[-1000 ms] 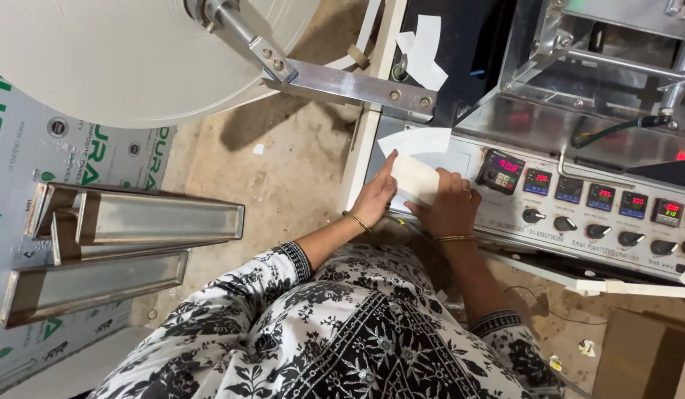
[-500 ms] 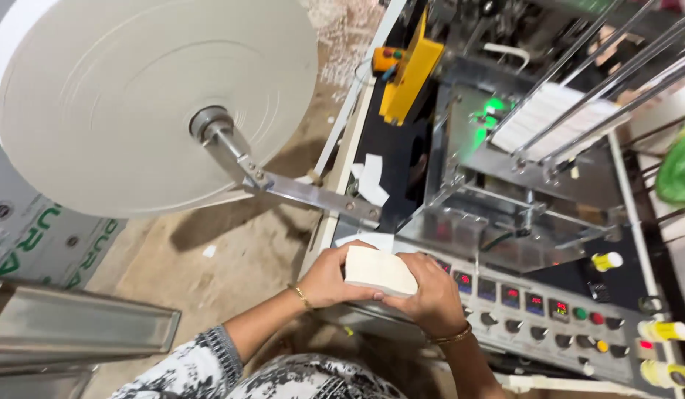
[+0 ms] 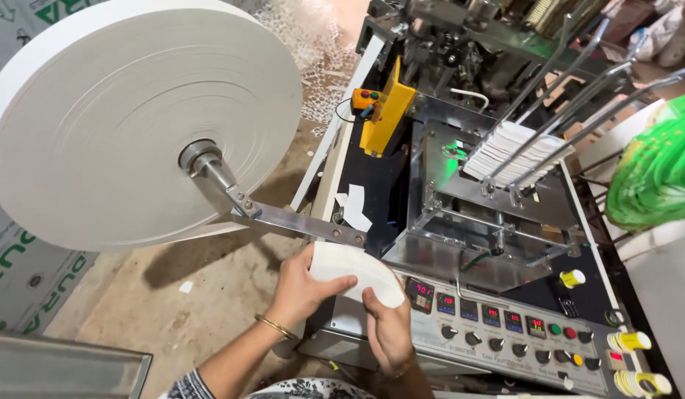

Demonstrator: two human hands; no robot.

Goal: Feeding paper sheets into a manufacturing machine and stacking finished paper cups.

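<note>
Both hands grip a curved stack of white paper pieces [image 3: 355,270] in front of a machine's control panel [image 3: 497,332]. My left hand [image 3: 302,292], with a gold bangle at the wrist, wraps around the stack's left end. My right hand [image 3: 387,332] holds the lower right edge from below. Behind the stack, a metal arm [image 3: 283,218] carries a very large white paper roll [image 3: 128,118] on a shaft.
The machine has a yellow lever [image 3: 387,111], a stack of white sheets between slanted metal rods [image 3: 512,151], and several knobs and red displays. Green plastic bags [image 3: 653,170] sit at right. Small yellow-and-white rolls [image 3: 634,362] lie at the panel's right end. Sandy floor lies left.
The camera has tilted upward, showing more of the big roll and machine top. The hands have kept hold of the white stack, which now bends in a curve.
</note>
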